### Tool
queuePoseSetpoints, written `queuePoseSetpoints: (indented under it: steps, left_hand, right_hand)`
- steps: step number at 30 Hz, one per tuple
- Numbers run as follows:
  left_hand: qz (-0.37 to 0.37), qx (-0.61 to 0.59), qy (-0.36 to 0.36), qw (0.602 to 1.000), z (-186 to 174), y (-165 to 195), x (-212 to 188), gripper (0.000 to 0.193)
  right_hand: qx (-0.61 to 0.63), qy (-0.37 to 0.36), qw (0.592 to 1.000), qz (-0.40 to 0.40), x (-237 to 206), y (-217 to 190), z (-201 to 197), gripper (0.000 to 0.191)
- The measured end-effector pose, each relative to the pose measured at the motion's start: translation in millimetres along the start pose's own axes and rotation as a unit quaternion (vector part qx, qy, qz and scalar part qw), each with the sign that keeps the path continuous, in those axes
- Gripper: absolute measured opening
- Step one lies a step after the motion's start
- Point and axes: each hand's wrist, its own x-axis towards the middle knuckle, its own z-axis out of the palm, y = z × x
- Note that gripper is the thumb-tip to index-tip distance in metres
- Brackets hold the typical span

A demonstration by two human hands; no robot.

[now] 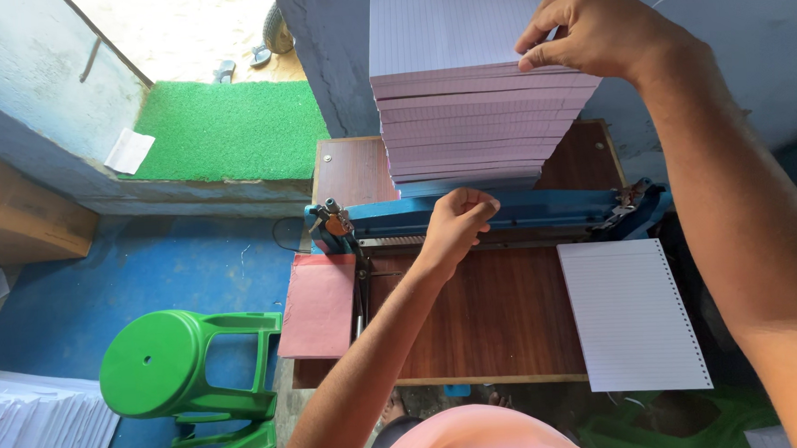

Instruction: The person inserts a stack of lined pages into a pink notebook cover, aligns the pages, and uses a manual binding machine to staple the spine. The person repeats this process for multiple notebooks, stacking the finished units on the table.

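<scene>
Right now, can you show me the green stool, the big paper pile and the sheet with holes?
green stool (153, 361), head view, round seat top
paper pile (466, 124), head view, front edge
punched sheet (627, 318), head view, middle

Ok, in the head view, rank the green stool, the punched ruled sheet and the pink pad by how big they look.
1. Green stool and punched ruled sheet: look alike, so unranked.
2. Pink pad, smallest.
</scene>
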Motion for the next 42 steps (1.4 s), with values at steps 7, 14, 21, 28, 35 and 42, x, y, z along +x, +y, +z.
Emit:
queuePoseSetpoints:
  steps: [7,14,21,28,35,42]
  left_hand:
    - [0.006,-0.009,-0.017,1.0,4,-2,2,0.041]
    - [0.11,0.0,-0.033,0.993,2,22,1,0.028]
    - [0.475,0.311,0.27,0.778,-42,93,26,0.029]
    - [0.483,0.489,0.273,0.673,-89,141,48,0.054]
    - [0.462,0.502,0.225,0.696,-101,140,60,0.049]
    - [0.471,0.499,0.207,0.697,-108,144,68,0.046]
  right_hand:
    - [0.005,-0.016,1.0,0.02,3,1,-4,0.026]
    - [-0.024,0.037,0.998,-0.054,-6,9,4,0.023]
    - [-0.043,0.109,0.984,-0.137,-16,13,13,0.019]
    - [-0.059,0.089,0.987,-0.119,-20,2,9,0.019]
    - [-0.042,0.043,0.994,-0.091,-9,1,2,0.02]
    - [-0.075,0.067,0.985,-0.139,3,1,4,0.02]
